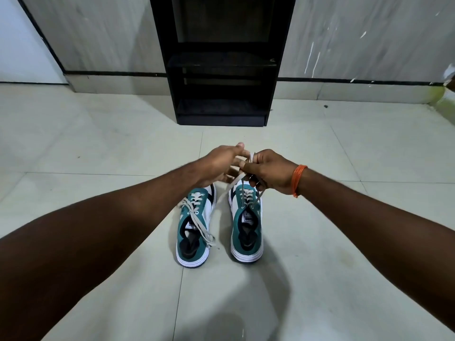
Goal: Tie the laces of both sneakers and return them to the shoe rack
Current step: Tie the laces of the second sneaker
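Two teal & white sneakers sit side by side on the pale tiled floor (98,143), toes pointing twd the black shoe rack (221,60), which stands against the wall w/ its shelves dark. The left sneaker (194,232) has its laces (197,221) loose, trailing across the tongue and over the shoe's right edge onto the gap betw. the pair. The right sneaker (246,227) is just beside it, not touching, and its laces (242,185) are pulled up off the eyelets into both hands, held above the toe area of the pair. Left hand (221,163) reaches in from the left, fingers partly spread, index and thumb area meeting the lace near the other hand; one lace strand runs from it diagonally down past the toe of the right sneaker. Right hand (270,173) is closed in a loose fist, pinching the lace betw. thumb and fingers, a short end sticking up above the knuckles. Hands touch or nearly touch at the fingertips; can't tell exactly how the strands cross inside. An orange thread band (298,179) wraps the right wrist. Both forearms are bare.
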